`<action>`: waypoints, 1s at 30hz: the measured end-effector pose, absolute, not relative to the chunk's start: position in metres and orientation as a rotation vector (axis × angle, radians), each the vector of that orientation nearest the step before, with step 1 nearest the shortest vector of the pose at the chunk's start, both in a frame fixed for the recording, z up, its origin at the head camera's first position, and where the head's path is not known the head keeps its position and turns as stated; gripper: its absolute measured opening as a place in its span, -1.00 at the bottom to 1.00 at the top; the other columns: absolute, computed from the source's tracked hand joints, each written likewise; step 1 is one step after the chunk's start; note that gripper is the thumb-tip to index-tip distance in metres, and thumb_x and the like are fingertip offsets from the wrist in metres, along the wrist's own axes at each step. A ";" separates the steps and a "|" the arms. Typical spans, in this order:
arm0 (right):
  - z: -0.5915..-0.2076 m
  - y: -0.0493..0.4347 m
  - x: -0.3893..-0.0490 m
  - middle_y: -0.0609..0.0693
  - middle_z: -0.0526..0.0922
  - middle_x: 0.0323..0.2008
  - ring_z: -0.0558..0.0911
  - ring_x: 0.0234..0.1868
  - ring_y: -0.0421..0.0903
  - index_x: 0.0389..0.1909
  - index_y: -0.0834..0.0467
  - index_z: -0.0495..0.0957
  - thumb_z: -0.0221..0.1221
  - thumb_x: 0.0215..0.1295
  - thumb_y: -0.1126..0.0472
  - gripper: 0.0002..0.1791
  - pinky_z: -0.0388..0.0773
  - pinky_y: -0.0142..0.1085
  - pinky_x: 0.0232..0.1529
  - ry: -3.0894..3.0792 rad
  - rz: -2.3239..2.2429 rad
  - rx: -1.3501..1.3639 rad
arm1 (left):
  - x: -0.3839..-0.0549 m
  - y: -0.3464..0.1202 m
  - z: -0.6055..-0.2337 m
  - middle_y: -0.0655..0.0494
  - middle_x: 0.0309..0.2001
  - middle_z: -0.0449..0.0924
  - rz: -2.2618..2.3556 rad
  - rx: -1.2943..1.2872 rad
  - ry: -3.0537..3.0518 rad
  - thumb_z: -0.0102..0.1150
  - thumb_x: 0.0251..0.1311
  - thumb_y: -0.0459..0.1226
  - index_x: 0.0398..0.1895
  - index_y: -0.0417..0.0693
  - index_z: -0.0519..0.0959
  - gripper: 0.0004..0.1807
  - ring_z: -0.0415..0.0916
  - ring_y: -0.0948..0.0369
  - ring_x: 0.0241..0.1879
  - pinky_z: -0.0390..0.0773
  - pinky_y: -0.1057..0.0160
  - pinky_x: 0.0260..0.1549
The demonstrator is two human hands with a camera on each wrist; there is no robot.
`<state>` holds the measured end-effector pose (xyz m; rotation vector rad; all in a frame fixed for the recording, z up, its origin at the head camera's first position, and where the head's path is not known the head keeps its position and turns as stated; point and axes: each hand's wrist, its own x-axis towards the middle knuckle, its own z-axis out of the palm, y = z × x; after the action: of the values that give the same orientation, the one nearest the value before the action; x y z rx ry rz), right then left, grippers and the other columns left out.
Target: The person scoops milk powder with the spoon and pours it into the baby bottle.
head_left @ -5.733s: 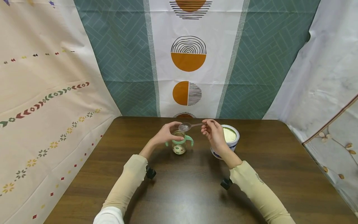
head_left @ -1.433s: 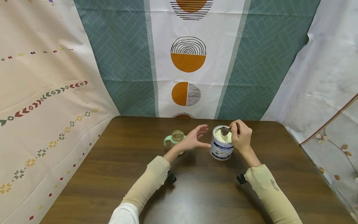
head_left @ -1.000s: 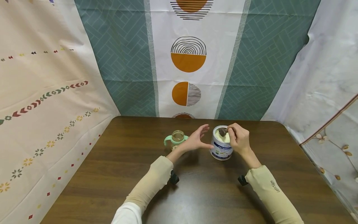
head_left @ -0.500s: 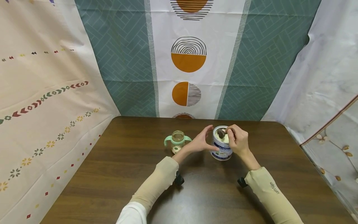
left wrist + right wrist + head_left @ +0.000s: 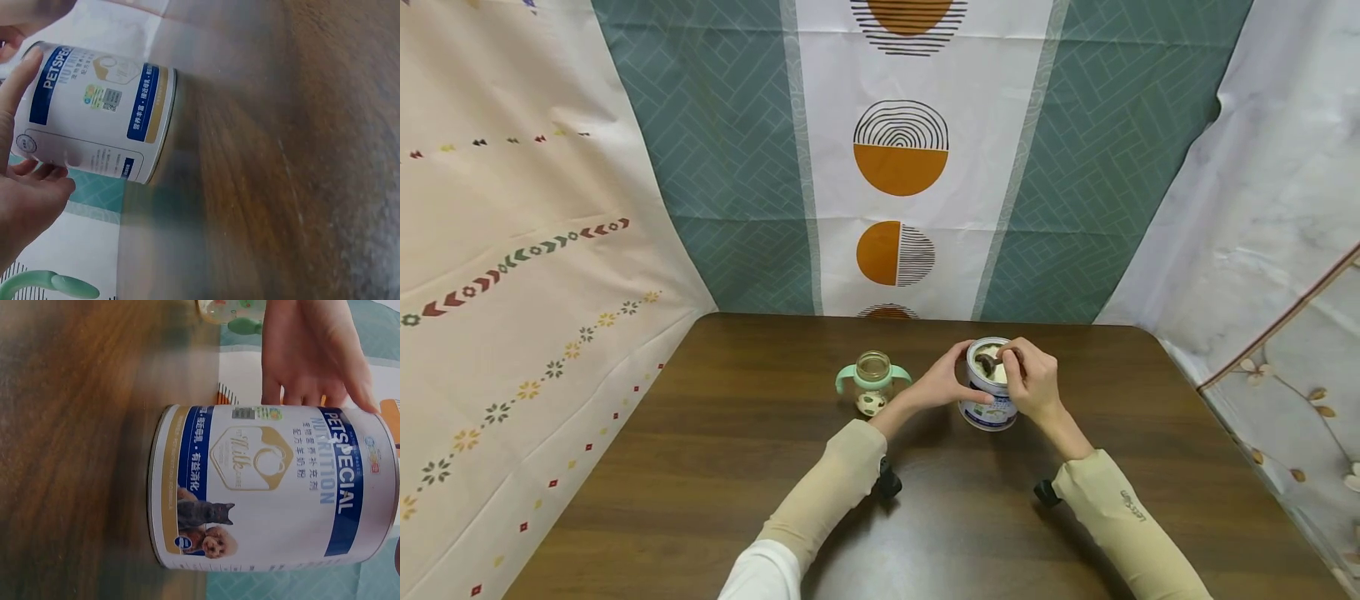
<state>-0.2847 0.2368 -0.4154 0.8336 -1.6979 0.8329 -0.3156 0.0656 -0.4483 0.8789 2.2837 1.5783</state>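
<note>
A white-and-blue milk powder can (image 5: 988,417) stands upright and uncovered, with pale powder inside its rim. My left hand (image 5: 938,385) holds the can from the left, its thumb (image 5: 22,80) across the label and its other fingers behind. The right hand (image 5: 1034,380) pinches the handle of a spoon (image 5: 984,363), whose bowl is down at the powder inside the can. Left of the can, a clear bottle (image 5: 873,393) with a mint-green two-handled collar stands without a cap. The right wrist view shows the can's label and the left palm (image 5: 306,356); the spoon is hidden there.
A dark wooden table (image 5: 760,467) carries the can and bottle. Its back edge meets a patterned cloth (image 5: 730,208), and more cloths hang at both sides. The left forearm passes just in front of the bottle.
The spoon has gone from above the bottle into the can. My left hand has left the bottle, moved right and taken hold of the can. The right hand has shifted slightly left lately.
</note>
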 end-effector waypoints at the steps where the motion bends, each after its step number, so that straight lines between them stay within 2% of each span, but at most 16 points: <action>1: -0.416 0.236 -0.285 0.03 0.44 -0.68 0.25 -0.67 -0.30 -0.57 0.34 0.50 -0.10 0.45 0.13 -0.54 0.17 -0.45 -0.70 -1.700 0.840 0.832 | -0.316 0.066 -0.449 0.06 0.36 0.27 1.584 0.886 2.280 0.50 -0.06 -0.24 0.49 -0.05 0.02 0.07 0.31 0.20 0.29 0.37 0.21 0.28; 5: -0.418 0.234 -0.284 0.03 0.44 -0.68 0.25 -0.66 -0.31 -0.57 0.35 0.50 -0.10 0.44 0.16 -0.55 0.18 -0.45 -0.69 -1.721 0.861 0.810 | -0.316 0.070 -0.450 0.07 0.33 0.31 1.600 0.890 2.267 0.51 -0.08 -0.25 0.48 -0.01 0.05 0.07 0.36 0.24 0.22 0.42 0.29 0.20; 11: -0.421 0.233 -0.282 0.06 0.51 -0.65 0.32 -0.64 -0.28 -0.57 0.33 0.51 -0.06 0.40 0.22 -0.62 0.24 -0.44 -0.65 -1.738 0.905 0.765 | -0.315 0.075 -0.452 0.06 0.30 0.34 1.592 0.848 2.286 0.53 -0.11 -0.24 0.48 0.00 0.03 0.10 0.41 0.23 0.18 0.47 0.30 0.13; 15: -0.419 0.234 -0.279 0.06 0.51 -0.69 0.39 -0.68 -0.29 -0.57 0.34 0.53 -0.02 0.31 0.34 -0.71 0.33 -0.53 -0.65 -1.749 0.977 0.679 | -0.314 0.079 -0.451 0.06 0.28 0.36 1.580 0.826 2.305 0.54 -0.12 -0.22 0.47 0.01 0.04 0.10 0.42 0.23 0.16 0.48 0.32 0.09; 19: -0.412 0.235 -0.276 0.09 0.44 -0.77 0.38 -0.75 -0.33 -0.56 0.41 0.51 -0.02 0.30 0.46 -0.75 0.31 -0.61 -0.68 -1.771 1.182 0.509 | -0.314 0.082 -0.450 0.06 0.26 0.38 1.570 0.797 2.343 0.55 -0.13 -0.19 0.47 0.01 0.07 0.09 0.43 0.23 0.15 0.49 0.32 0.09; 21: -0.407 0.236 -0.274 0.15 0.41 -0.77 0.38 -0.77 -0.32 -0.54 0.48 0.49 -0.06 0.33 0.49 -0.73 0.31 -0.59 -0.73 -1.762 1.359 0.412 | -0.314 0.082 -0.449 0.07 0.26 0.40 1.564 0.788 2.362 0.55 -0.14 -0.17 0.46 0.01 0.08 0.09 0.44 0.23 0.16 0.48 0.31 0.11; 24: -0.401 0.240 -0.272 0.10 0.42 -0.78 0.39 -0.80 -0.31 -0.51 0.56 0.44 -0.11 0.37 0.46 -0.70 0.32 -0.54 -0.79 -1.709 1.652 0.243 | -0.314 0.082 -0.449 0.08 0.26 0.41 1.553 0.782 2.380 0.56 -0.15 -0.16 0.46 0.02 0.09 0.09 0.44 0.23 0.17 0.48 0.29 0.13; 26: -0.400 0.243 -0.274 0.02 0.44 -0.79 0.40 -0.82 -0.29 -0.51 0.52 0.44 -0.14 0.39 0.43 -0.68 0.32 -0.52 -0.83 -1.638 1.847 0.120 | -0.314 0.082 -0.449 0.09 0.26 0.41 1.557 0.779 2.381 0.56 -0.16 -0.16 0.46 0.03 0.10 0.09 0.44 0.22 0.17 0.47 0.28 0.14; 30: -0.405 0.253 -0.283 -0.09 0.45 -0.81 0.40 -0.86 -0.29 -0.56 0.29 0.47 -0.14 0.43 0.36 -0.64 0.29 -0.53 -0.86 -1.489 2.108 -0.106 | -0.314 0.081 -0.449 0.11 0.27 0.42 1.572 0.761 2.392 0.58 -0.18 -0.16 0.45 0.06 0.14 0.08 0.42 0.22 0.19 0.45 0.25 0.17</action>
<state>-0.2833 0.2532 -0.4053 -0.1063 -1.4889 2.1082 -0.3143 0.0806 -0.4488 0.7609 2.3924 1.5721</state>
